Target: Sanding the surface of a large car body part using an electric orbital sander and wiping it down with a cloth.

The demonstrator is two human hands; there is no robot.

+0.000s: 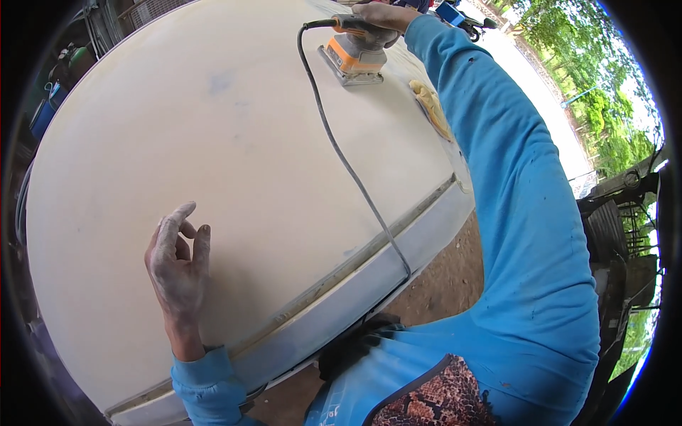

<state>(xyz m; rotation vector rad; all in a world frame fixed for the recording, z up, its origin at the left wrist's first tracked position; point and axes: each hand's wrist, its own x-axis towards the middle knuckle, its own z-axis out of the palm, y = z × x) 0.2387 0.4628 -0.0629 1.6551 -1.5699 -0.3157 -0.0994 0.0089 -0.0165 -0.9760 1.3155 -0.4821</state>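
Observation:
My right hand [383, 15], at the end of an outstretched arm, is wrapped round the top of an orange and grey electric sander [356, 55]. The sander's flat square pad rests on a large, pale cream curved panel [177, 142] that looks like a vehicle roof. From the sander's handle a dark power cord [334, 135] runs down across the panel and over its near edge. My left hand [177, 263], dusted with white powder, hovers over or lightly touches the panel at the lower left. Its fingers are apart and loosely bent, with nothing in them.
A yellowish cloth [430, 106] lies at the panel's right edge. A grooved channel [341, 273] runs along the near side. Brown dirt ground [444, 277] shows below. Blue and green containers [46, 110] stand beyond the left edge, and a parked motorcycle [462, 20] is at the far right.

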